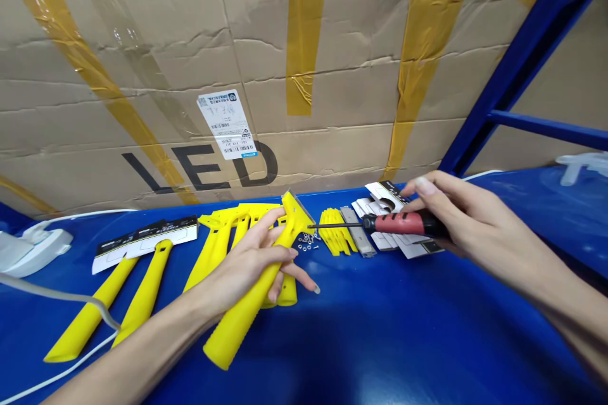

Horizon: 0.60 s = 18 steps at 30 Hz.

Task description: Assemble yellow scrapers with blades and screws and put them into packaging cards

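Note:
My left hand point(240, 272) is closed around the handle of a yellow scraper point(244, 316), its wide head tilted up and a thin clear strip along the head's edge. My right hand point(468, 218) holds a screwdriver point(399, 223) with a red and black handle, lying level. The tip of its shaft meets the side of the scraper head; the exact contact is too small to make out. Behind the scraper lie small metal nuts and screws point(308, 242), beside a row of small yellow plastic pieces point(336, 231) and flat grey strips point(358, 234).
More yellow scrapers point(209, 259) lie behind my left hand. Further left, two yellow handles point(147, 291) have printed cards point(145, 242). Other cards point(380, 199) sit near my right hand. A white cable point(61, 294) crosses the blue surface. A taped cardboard box point(351, 76) stands behind.

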{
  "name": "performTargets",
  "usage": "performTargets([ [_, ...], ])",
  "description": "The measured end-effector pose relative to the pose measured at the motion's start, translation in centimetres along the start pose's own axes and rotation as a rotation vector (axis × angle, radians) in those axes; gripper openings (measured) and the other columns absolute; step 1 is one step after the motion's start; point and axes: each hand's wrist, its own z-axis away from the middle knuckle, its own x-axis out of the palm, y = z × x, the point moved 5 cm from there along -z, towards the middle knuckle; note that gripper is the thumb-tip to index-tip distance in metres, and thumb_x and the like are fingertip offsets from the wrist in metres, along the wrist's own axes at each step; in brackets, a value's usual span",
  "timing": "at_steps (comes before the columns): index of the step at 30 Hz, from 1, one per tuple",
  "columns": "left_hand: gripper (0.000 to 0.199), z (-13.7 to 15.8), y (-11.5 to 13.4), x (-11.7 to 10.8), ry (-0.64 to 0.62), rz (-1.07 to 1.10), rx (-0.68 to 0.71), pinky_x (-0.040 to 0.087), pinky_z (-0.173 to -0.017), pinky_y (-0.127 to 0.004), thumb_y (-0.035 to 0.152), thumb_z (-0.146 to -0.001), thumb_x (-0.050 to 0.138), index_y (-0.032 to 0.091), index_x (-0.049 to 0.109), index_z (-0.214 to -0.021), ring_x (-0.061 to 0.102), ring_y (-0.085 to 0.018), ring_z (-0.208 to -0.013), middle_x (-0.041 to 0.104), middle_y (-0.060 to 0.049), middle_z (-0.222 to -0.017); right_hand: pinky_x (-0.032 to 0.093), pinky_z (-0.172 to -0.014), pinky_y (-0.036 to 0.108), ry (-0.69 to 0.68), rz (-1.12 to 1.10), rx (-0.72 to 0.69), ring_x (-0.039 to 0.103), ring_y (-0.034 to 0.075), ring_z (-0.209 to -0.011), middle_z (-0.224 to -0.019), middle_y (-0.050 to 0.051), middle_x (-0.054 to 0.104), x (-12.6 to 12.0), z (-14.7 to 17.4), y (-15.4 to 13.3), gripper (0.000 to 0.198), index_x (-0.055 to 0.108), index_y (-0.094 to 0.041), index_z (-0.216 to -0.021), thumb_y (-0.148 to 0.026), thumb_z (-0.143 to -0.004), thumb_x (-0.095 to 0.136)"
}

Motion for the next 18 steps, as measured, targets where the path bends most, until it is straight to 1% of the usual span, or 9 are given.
performTargets([
  [2,0.088,0.1,-0.2,0.4,-0.012,0.002,-0.007,0.037,-0.039,-0.017,0.015,-0.088,0.059,0.017,0.007,-0.159,0.073,-0.023,-0.053,0.071,-0.004,-0.061,0.045,-0.043,0.024,0.052,-0.011,-0.083,0.065,0.017,-0.064,-0.098,0.005,0.074,-0.2,0.0,-0.4,0.036,0.062,-0.026,-0.1,-0.058,-0.083,0.068],
  [4,0.088,0.2,-0.4,0.9,-0.028,-0.001,-0.031,0.039,-0.041,-0.017,0.015,-0.088,0.057,0.016,0.005,-0.158,0.073,-0.022,-0.053,0.074,-0.007,-0.065,0.052,-0.051,0.026,0.066,-0.092,-0.177,0.068,0.018,-0.074,-0.113,0.005,0.071,-0.3,0.2,-0.9,0.045,0.058,-0.029,-0.108,-0.05,-0.074,0.08],
  [6,0.089,0.3,-0.6,1.4,-0.013,-0.014,-0.067,0.042,-0.043,-0.017,0.014,-0.089,0.055,0.015,-0.001,-0.158,0.073,-0.021,-0.054,0.076,-0.01,-0.068,0.05,-0.049,0.026,0.018,-0.139,-0.17,0.063,0.016,-0.059,-0.093,0.001,0.073,-0.2,0.2,-1.1,0.045,0.058,-0.029,-0.108,-0.048,-0.074,0.08],
  [9,0.089,0.3,-0.7,1.8,0.045,-0.009,-0.083,0.047,-0.048,-0.018,0.011,-0.088,0.054,0.014,-0.001,-0.157,0.073,-0.02,-0.055,0.076,-0.01,-0.069,0.037,-0.04,0.026,-0.031,-0.002,-0.063,0.045,0.011,-0.039,-0.048,-0.005,0.053,-0.1,0.2,-0.8,0.027,0.065,-0.024,-0.088,-0.051,-0.086,0.067],
  [11,0.087,0.2,-0.5,1.8,0.085,0.029,-0.054,0.048,-0.05,-0.018,0.01,-0.086,0.056,0.017,0.005,-0.156,0.073,-0.019,-0.054,0.074,-0.006,-0.067,0.041,-0.045,0.027,-0.011,0.031,-0.099,0.052,0.014,-0.046,-0.054,-0.002,0.058,-0.4,0.2,-0.9,0.026,0.068,-0.023,-0.086,-0.049,-0.085,0.069],
  [13,0.084,0.2,-0.3,1.7,0.106,0.066,-0.031,0.048,-0.049,-0.018,0.011,-0.084,0.058,0.02,0.012,-0.154,0.072,-0.019,-0.051,0.073,-0.004,-0.066,0.047,-0.051,0.028,-0.025,-0.064,-0.151,0.062,0.017,-0.058,-0.072,0.0,0.068,-0.5,0.1,-1.0,0.031,0.067,-0.025,-0.101,-0.046,-0.079,0.076],
  [15,0.084,0.2,-0.3,1.7,0.11,0.087,-0.036,0.047,-0.048,-0.019,0.01,-0.084,0.059,0.02,0.013,-0.153,0.071,-0.019,-0.05,0.073,-0.005,-0.067,0.045,-0.048,0.029,-0.08,-0.135,-0.121,0.059,0.017,-0.05,-0.061,-0.002,0.064,-0.3,0.1,-0.7,0.032,0.066,-0.025,-0.105,-0.049,-0.083,0.071],
  [17,0.085,0.2,-0.3,1.8,0.116,0.098,-0.044,0.048,-0.048,-0.019,0.009,-0.083,0.058,0.02,0.011,-0.154,0.072,-0.019,-0.05,0.074,-0.006,-0.072,0.039,-0.042,0.027,-0.088,-0.117,-0.076,0.049,0.014,-0.039,-0.046,-0.005,0.052,-0.3,0.1,-0.4,0.029,0.068,-0.023,-0.095,-0.052,-0.09,0.063],
  [18,0.086,0.2,-0.4,1.9,0.125,0.104,-0.046,0.049,-0.049,-0.02,0.008,-0.083,0.058,0.02,0.01,-0.154,0.072,-0.019,-0.051,0.074,-0.006,-0.075,0.04,-0.042,0.027,-0.079,-0.102,-0.087,0.05,0.014,-0.04,-0.048,-0.004,0.054,-0.4,0.2,-0.4,0.028,0.069,-0.023,-0.095,-0.05,-0.09,0.063],
])
